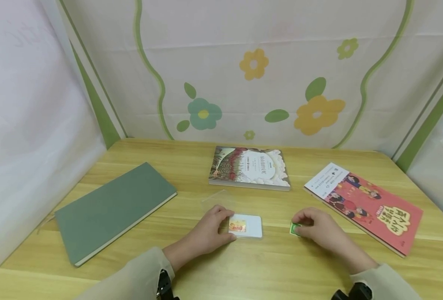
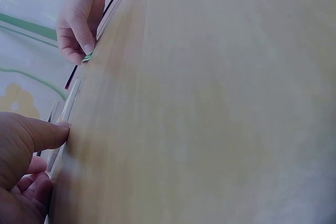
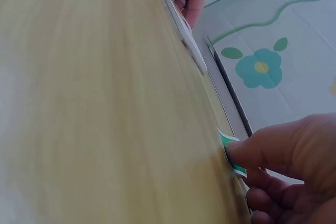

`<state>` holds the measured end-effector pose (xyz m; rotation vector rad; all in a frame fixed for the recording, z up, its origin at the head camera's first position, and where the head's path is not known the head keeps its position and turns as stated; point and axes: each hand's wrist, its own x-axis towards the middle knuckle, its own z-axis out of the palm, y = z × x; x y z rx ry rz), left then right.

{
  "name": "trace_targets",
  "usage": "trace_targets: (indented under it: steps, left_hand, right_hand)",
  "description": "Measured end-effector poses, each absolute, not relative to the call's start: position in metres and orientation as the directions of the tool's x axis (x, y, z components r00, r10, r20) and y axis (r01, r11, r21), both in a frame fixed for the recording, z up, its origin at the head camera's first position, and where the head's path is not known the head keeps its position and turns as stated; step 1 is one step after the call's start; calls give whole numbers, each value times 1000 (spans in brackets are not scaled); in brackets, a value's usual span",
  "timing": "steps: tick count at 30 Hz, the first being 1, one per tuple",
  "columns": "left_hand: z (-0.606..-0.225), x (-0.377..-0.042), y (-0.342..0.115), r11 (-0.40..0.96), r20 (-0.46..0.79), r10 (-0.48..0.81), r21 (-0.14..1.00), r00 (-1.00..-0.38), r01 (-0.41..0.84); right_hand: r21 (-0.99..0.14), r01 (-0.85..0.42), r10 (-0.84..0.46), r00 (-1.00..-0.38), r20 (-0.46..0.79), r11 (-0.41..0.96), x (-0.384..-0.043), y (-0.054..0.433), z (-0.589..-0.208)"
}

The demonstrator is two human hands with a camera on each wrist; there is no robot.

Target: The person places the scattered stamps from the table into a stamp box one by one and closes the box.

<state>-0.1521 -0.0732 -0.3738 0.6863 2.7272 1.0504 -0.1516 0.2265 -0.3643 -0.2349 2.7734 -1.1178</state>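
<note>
My left hand [image 1: 208, 231] grips the left edge of a flat white rectangular case [image 1: 254, 227] on the table, thumb at the near corner and fingers at the far one. On the left part of its top lies a small orange-and-yellow picture piece [image 1: 237, 226], stamp-like in size. To the right, my right hand [image 1: 320, 229] pinches a small green stamp-like paper [image 1: 293, 228] with a white border between thumb and fingers, close over the table. In the right wrist view this green paper [image 3: 229, 148] bends slightly, partly hidden by the thumb.
A thin clear plastic piece [image 1: 218, 199] lies just behind my left hand. A large green book [image 1: 116, 212] lies on the left, an illustrated book [image 1: 249, 168] at the back, and a red-covered book [image 1: 367, 204] on the right. Printed curtains [image 1: 221, 75] stand around the wooden table [image 1: 266, 271].
</note>
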Motion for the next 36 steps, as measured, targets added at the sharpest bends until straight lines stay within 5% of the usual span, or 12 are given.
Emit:
trace_targets:
  steps: [21, 36]
  left_hand:
    - [-375, -153, -74, 651, 15, 464, 672, -885, 353]
    - [-372, -154, -73, 668, -6, 457, 663, -889, 339]
  right_hand:
    - [-732, 32, -157, -970, -188, 681, -161, 218, -357]
    - [-853, 30, -305, -927, -219, 521, -180, 202, -358]
